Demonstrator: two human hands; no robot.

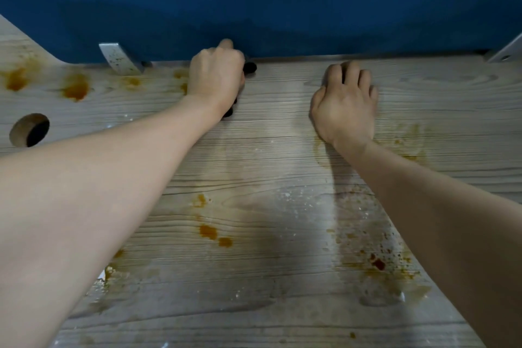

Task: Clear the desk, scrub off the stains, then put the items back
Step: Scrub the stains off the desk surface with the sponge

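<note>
A pale wood-grain desk (268, 150) fills the view, marked with orange-brown stains (209, 232) and white specks. My left hand (216, 76) is at the back edge, its fingers curled round a small black object (250, 68) that shows above and below the fist; what the object is cannot be told. My right hand (346, 102) rests palm-down on the desk to the right, fingers bent at the tips, holding nothing. More stains lie at the far left (74, 87) and under my right forearm (378, 263).
A blue partition (268, 3) stands along the desk's back edge, fixed by metal brackets at the left (118, 58) and far right (505, 51). A round cable hole (29, 130) opens at the left.
</note>
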